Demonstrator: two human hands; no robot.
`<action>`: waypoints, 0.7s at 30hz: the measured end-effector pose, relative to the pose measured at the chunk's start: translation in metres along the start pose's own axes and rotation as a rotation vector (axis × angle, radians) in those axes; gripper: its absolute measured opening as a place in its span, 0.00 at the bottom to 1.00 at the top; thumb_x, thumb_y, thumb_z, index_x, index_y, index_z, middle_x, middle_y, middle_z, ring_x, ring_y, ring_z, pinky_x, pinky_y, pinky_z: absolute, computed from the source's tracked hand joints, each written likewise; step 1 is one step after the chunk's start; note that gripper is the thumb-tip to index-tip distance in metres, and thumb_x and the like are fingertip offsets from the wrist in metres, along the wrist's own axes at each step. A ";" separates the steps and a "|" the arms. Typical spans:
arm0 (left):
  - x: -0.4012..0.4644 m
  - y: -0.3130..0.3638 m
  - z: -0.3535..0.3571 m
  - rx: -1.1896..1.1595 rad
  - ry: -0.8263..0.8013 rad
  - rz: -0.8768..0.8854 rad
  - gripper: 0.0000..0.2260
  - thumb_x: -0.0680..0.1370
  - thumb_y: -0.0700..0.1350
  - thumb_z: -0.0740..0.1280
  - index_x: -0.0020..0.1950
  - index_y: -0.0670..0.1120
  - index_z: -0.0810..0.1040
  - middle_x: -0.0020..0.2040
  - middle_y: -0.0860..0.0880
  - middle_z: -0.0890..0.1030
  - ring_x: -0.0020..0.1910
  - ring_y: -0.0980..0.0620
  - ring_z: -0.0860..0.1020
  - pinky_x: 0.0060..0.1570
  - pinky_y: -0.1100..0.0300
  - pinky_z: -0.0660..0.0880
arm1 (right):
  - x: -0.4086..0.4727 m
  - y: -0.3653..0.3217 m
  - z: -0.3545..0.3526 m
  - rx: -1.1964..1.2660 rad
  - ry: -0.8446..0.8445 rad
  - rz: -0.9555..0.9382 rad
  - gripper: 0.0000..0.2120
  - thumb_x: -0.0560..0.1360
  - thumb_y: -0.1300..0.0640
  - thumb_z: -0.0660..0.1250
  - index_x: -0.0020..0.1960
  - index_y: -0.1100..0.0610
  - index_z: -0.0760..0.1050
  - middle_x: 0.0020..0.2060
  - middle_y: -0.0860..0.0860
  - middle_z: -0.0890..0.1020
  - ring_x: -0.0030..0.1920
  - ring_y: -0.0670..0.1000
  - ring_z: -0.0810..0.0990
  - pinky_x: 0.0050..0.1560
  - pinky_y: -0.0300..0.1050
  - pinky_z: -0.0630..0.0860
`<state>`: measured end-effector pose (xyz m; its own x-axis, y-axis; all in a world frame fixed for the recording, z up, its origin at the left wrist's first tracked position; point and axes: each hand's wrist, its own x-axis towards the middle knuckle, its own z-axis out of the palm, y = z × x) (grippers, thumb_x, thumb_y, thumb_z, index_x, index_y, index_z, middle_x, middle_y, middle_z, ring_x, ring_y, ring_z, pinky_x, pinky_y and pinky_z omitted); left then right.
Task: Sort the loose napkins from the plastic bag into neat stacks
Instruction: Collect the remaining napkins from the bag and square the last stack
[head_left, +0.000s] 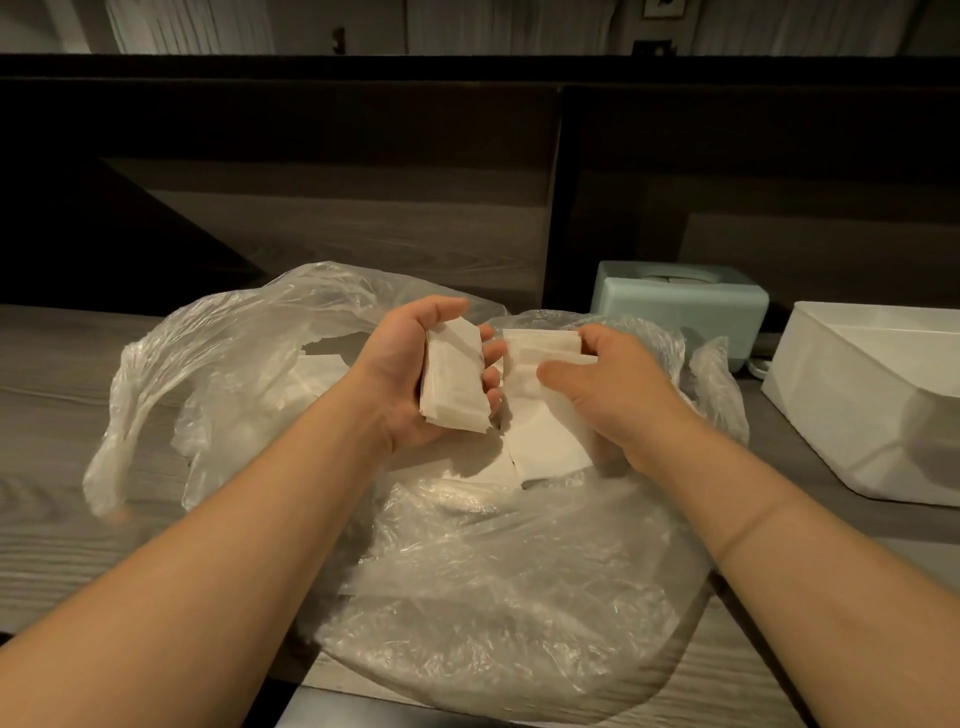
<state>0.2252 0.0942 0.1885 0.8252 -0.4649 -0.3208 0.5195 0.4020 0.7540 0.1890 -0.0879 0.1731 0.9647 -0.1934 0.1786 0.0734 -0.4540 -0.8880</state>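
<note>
Head view, centre of the frame: the left hand (415, 374) lies palm up with its fingers curled round a small stack (454, 387) of folded napkins, the sheets roughly squared but fanned a little at the lower end. Just right of it, the right hand (608, 384) pinches another folded napkin (540, 348) between thumb and fingers, its near edge almost touching the stack. Both hands hover over the open mouth of the clear bag (493, 561), which sprawls across the wooden counter (62, 395) from the left edge to the lower right. More loose napkins (550, 447) lie inside the bag below the hands, some flat, some overlapping; how many are buried under the crumpled plastic cannot be told.

At the right edge stands a white bin (852, 395), and behind it, in the middle right, a pale green dispenser (685, 306).

The step in hand looks like adding the pinched napkin to the held stack. To do it well, the napkin should be turned so its fold matches those in the stack, laid flat on top, and the left thumb brought down to trap it. Tapping the lower edge square would likely tidy the fanned end. The thin sheets may slip or drag a neighbour up with them, so a light pinch at one corner seems wise.
</note>
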 end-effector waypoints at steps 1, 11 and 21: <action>-0.001 0.000 0.001 0.006 0.014 0.004 0.19 0.75 0.50 0.67 0.63 0.43 0.79 0.51 0.44 0.80 0.38 0.48 0.76 0.43 0.54 0.74 | 0.000 -0.001 -0.001 -0.009 -0.006 -0.005 0.05 0.75 0.58 0.71 0.50 0.51 0.78 0.44 0.51 0.84 0.43 0.53 0.84 0.42 0.51 0.82; -0.005 0.001 0.004 -0.006 0.022 0.032 0.21 0.74 0.50 0.70 0.64 0.41 0.79 0.51 0.44 0.81 0.40 0.47 0.77 0.45 0.54 0.76 | 0.006 -0.003 -0.011 0.256 0.048 -0.005 0.14 0.78 0.63 0.68 0.59 0.48 0.80 0.50 0.48 0.85 0.49 0.51 0.85 0.44 0.46 0.83; -0.004 0.001 0.002 -0.015 0.011 0.029 0.21 0.73 0.50 0.70 0.62 0.41 0.79 0.51 0.44 0.80 0.39 0.48 0.77 0.44 0.55 0.76 | 0.002 -0.004 -0.013 0.112 0.082 -0.028 0.04 0.79 0.57 0.69 0.50 0.49 0.80 0.46 0.48 0.86 0.46 0.50 0.85 0.47 0.50 0.83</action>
<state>0.2219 0.0952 0.1919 0.8424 -0.4443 -0.3050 0.4984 0.4270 0.7545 0.1871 -0.0981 0.1825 0.9382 -0.2550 0.2339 0.1320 -0.3610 -0.9232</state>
